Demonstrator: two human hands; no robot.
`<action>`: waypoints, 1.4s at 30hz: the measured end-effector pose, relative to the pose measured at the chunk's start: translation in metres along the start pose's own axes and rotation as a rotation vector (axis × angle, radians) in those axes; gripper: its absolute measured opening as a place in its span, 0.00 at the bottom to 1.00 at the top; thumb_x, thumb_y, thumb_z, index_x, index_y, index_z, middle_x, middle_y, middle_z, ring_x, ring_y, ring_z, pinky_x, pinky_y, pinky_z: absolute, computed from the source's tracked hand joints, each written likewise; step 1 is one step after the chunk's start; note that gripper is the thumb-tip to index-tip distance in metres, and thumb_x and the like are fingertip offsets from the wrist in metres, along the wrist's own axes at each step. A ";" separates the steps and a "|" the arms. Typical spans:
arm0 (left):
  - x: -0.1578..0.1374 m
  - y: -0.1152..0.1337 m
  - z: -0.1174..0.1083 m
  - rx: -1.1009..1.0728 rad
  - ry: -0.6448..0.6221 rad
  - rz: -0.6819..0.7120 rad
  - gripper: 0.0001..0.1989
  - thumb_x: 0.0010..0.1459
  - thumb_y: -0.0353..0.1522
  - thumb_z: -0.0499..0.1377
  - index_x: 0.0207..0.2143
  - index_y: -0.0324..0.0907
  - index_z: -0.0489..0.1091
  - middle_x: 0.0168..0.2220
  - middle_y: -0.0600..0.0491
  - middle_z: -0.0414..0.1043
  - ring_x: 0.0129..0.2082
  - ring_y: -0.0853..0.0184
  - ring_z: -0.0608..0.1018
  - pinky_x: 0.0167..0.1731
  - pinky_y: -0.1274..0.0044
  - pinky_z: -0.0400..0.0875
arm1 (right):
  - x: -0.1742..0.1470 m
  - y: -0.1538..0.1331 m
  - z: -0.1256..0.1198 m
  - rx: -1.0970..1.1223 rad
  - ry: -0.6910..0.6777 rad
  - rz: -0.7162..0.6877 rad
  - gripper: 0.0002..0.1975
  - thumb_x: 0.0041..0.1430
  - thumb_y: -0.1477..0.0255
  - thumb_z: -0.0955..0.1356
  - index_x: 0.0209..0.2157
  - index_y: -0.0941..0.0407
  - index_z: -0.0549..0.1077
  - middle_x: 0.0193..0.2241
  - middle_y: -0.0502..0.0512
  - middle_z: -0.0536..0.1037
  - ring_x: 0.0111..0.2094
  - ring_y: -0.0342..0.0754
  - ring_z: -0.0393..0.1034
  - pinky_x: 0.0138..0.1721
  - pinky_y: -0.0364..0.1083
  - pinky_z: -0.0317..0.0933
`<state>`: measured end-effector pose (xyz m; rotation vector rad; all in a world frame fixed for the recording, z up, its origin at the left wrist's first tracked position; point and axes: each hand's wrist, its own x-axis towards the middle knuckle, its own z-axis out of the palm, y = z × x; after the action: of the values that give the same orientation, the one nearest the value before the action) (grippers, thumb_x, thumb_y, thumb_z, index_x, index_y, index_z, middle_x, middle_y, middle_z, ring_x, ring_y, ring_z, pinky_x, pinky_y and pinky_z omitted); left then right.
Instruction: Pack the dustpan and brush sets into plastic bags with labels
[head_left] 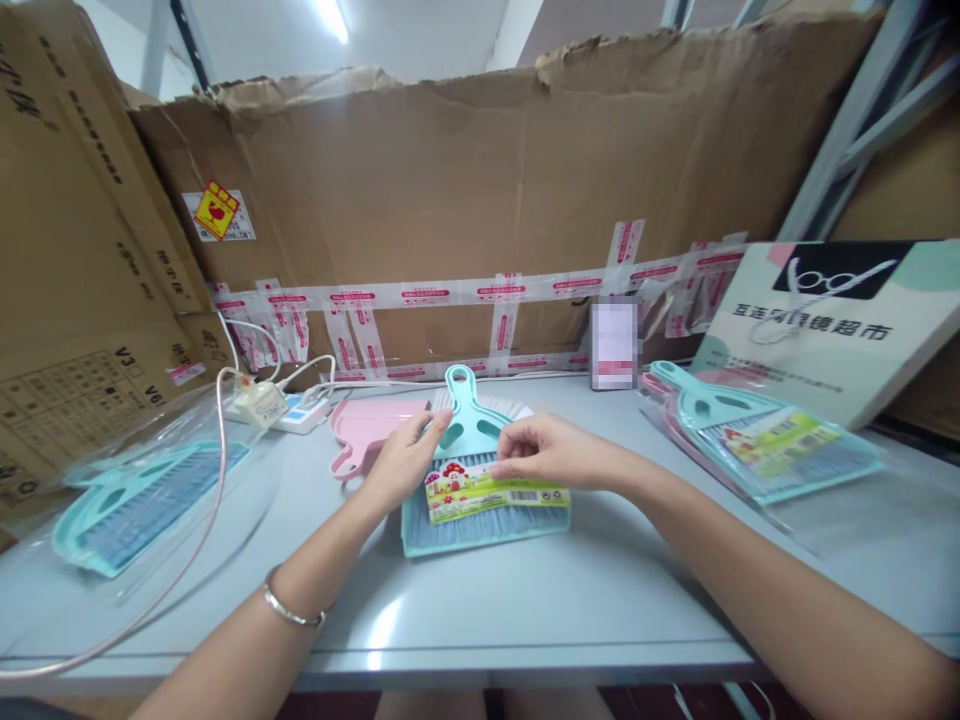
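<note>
In front of me on the table lies a light-turquoise dustpan [412, 540] with a matching brush [469, 420] on it, handle pointing away. Across the grey-blue bristles sits a printed label card [469, 490] with red mushrooms and a barcode, slightly tilted. My left hand [409, 455] holds the left side of the set, thumb near the handle's base; some of its fingers are hidden. My right hand [544, 450] is closed, its fingertips pinching at the card's upper edge. Behind my left hand lies a pink dustpan [367, 430], partly covered.
Bagged turquoise sets lie left [150, 500] and right [780, 440]. A pale cable [217, 490] loops across the left side from a power strip [304, 412]. A phone [615, 345] leans on the taped cardboard [450, 200] at the back. A printed box [832, 330] stands right.
</note>
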<state>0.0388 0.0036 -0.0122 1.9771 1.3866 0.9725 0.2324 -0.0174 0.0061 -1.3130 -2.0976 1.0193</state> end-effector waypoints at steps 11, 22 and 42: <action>-0.001 0.001 -0.004 -0.057 0.019 -0.005 0.24 0.47 0.47 0.57 0.42 0.41 0.69 0.43 0.47 0.73 0.45 0.55 0.72 0.43 0.69 0.65 | 0.002 0.008 0.005 -0.219 0.236 -0.051 0.12 0.45 0.66 0.69 0.18 0.56 0.64 0.17 0.46 0.65 0.21 0.40 0.57 0.22 0.40 0.49; -0.002 0.002 -0.007 -0.034 -0.064 0.014 0.30 0.38 0.40 0.65 0.45 0.40 0.64 0.39 0.49 0.71 0.40 0.58 0.73 0.41 0.67 0.67 | 0.000 0.005 0.010 -0.297 0.429 -0.111 0.16 0.42 0.61 0.70 0.25 0.54 0.60 0.26 0.49 0.66 0.29 0.46 0.60 0.29 0.44 0.54; -0.005 0.014 -0.020 -0.114 0.387 0.146 0.31 0.50 0.43 0.59 0.52 0.40 0.54 0.48 0.44 0.63 0.47 0.60 0.70 0.44 0.69 0.66 | 0.011 0.001 0.042 1.299 0.469 -0.001 0.21 0.43 0.68 0.73 0.42 0.50 0.69 0.39 0.49 0.78 0.41 0.49 0.72 0.38 0.47 0.68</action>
<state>0.0292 -0.0056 0.0092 1.8925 1.3569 1.5313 0.1980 -0.0214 -0.0212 -0.7100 -0.7246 1.4649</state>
